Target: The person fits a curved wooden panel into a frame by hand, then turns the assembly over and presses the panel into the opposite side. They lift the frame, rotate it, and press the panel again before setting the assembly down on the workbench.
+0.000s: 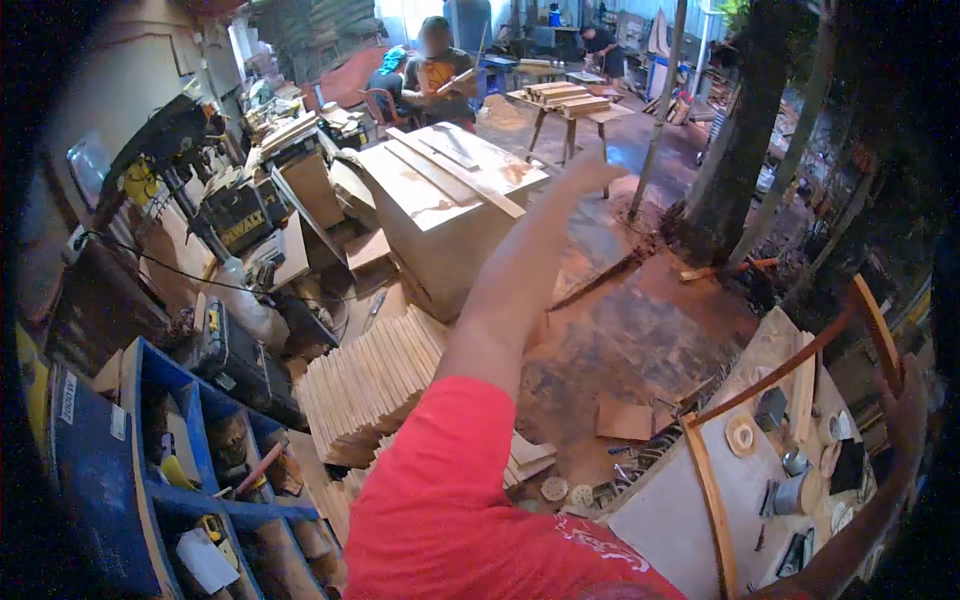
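My left arm, in a red sleeve, reaches far forward. At its end my left hand is raised in the air with fingers stretched out and nothing in it, in line with the floor beyond the large box-shaped cabinet. At the right edge my right hand, dark and partly in shadow, is closed round a curved wooden frame. One strip of the frame rises above this hand, another runs left, and a third comes down across the light worktop.
Blue compartment shelving is at lower left, beside stacked wood slats. Tape rolls and cans lie at right. A person holds wood at the back; others are behind. Tree trunks stand at right.
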`<state>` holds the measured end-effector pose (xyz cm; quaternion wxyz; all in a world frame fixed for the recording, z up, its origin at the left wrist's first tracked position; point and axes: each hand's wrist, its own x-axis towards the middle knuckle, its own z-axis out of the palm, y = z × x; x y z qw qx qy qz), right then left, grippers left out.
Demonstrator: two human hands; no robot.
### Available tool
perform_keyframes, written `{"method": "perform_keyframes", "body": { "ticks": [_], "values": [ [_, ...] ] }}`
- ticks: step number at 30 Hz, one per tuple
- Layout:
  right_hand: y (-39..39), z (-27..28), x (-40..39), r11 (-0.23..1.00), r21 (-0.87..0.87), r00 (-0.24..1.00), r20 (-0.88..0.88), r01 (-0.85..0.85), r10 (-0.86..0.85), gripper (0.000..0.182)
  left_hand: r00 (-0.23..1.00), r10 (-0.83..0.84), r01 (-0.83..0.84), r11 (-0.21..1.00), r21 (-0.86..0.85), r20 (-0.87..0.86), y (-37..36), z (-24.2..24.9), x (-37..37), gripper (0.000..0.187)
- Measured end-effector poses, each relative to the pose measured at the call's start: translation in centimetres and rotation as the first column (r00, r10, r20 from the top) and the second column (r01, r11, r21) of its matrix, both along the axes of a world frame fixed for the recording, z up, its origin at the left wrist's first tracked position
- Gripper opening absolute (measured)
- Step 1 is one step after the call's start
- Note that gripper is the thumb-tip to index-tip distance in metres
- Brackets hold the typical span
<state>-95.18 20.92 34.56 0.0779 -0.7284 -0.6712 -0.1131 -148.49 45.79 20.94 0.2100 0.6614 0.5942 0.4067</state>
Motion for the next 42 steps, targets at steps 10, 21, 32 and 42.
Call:
{"method": "perform_keyframes", "body": {
  "ticks": [10,21,32,42],
  "values": [
    [0.3,-3.1,5.5,0.967,0.233,0.994,0.063,-0.099,0.087,0.054,0.931,-0.357,0.363,0.924,0.118,-0.074,-4.7,4.4,17.8,0.097],
    [-1.3,-3.1,2.6,0.963,0.271,1.000,-0.021,-0.007,0.013,0.047,0.903,0.212,-0.267,0.958,0.100,0.374,12.2,-4.2,9.6,0.060],
    [-0.2,-4.3,6.0,0.949,0.316,0.968,0.244,-0.024,-0.056,0.057,0.948,0.107,-0.141,0.986,0.093,0.299,12.1,-2.5,8.0,0.072],
    [-0.6,-4.2,5.7,0.949,0.313,0.996,0.087,-0.046,0.019,0.055,0.966,0.117,-0.123,0.992,0.011,0.232,12.1,-3.1,8.1,0.057]
  ]
}}
